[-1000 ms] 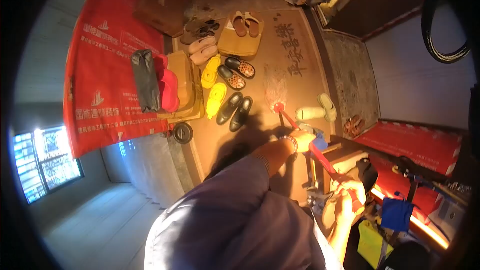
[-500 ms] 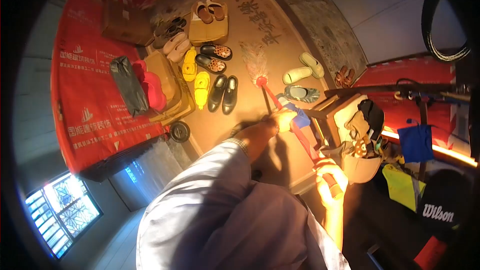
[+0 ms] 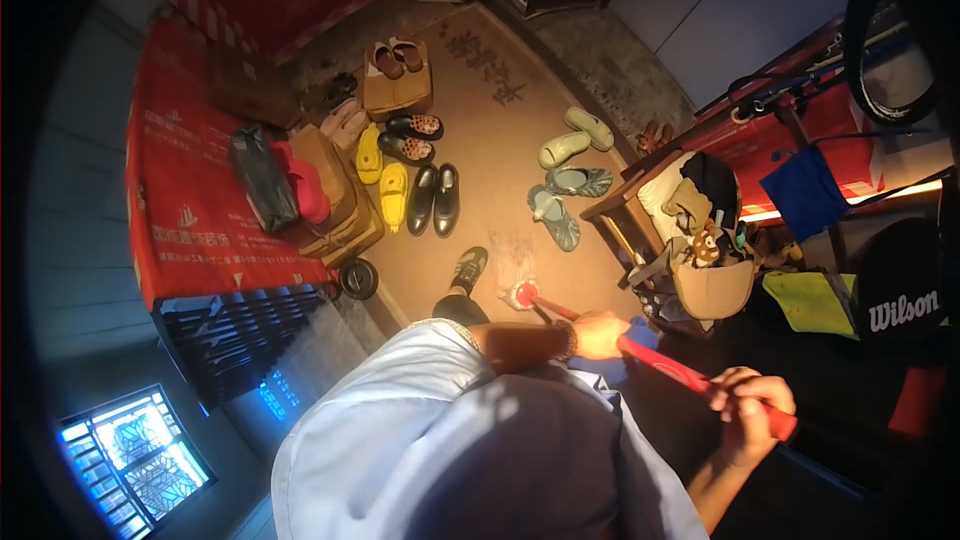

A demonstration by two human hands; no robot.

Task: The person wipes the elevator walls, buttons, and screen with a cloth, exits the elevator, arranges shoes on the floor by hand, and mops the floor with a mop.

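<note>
I hold a mop with a long red handle [image 3: 665, 368]. My left hand [image 3: 598, 336], with a bracelet at the wrist, is closed around the lower handle. Near the handle's top end, my right hand [image 3: 752, 405] is wrapped around it. Below, the mop head [image 3: 515, 262], pale strands under a red socket, lies on the brown mat [image 3: 500, 150]. Beside the strands is my shoed foot [image 3: 469, 268]. A blue thing [image 3: 610, 365], unclear in kind, shows just beneath my left hand.
Black leather shoes [image 3: 434, 200], yellow slippers [image 3: 394, 198] and several other pairs stand at left. Green clogs [image 3: 563, 147] and grey-green shoes [image 3: 556, 217] lie at right, near a wooden stool [image 3: 615, 202] piled with things. Cardboard boxes [image 3: 335, 195] line the left edge.
The mop head has been drawn back across the mat towards my body. Both hands have shifted with the handle, the right one farther to the right. My foot has come into view.
</note>
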